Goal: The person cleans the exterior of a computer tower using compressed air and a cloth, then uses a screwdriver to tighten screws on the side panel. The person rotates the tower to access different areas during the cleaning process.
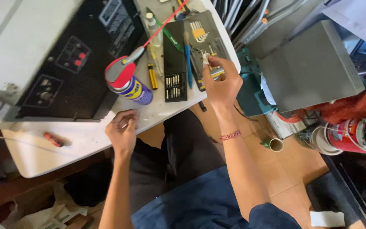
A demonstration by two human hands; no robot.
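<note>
Small pale item (205, 58) in right-hand fingers (215, 68): blurred, too small to ID.

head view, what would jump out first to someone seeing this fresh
The blue and yellow spray can with its red cap and long red straw stands out, upright on the white table just above the left hand. To its right, the right hand pinches something small and pale over an open black tool case.

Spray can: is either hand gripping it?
No. The spray can stands free on the table; the left hand rests at the edge below it, the right hand is over the bit case.
</note>
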